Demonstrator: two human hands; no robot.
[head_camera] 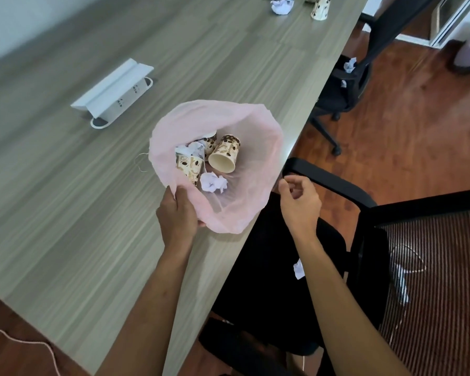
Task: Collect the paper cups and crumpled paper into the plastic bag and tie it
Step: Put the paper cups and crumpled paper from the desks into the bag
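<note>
Your left hand [178,210] pinches rim of pink plastic bag [255,137] at table [65,199] edge, keeping mouth open. Paper cups [224,154], crumpled paper [213,182] already inside. Right hand [299,199] loosely curled, empty, hovering beside bag. More cups [320,6] far end.

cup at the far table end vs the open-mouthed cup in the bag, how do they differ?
The far cup stands mouth down on the table; the bagged cup lies tilted on its side, mouth toward the camera. The far cup sits out in the open, uncollected; the bagged cup is inside the pink bag. Both share the brown bean print.
</note>
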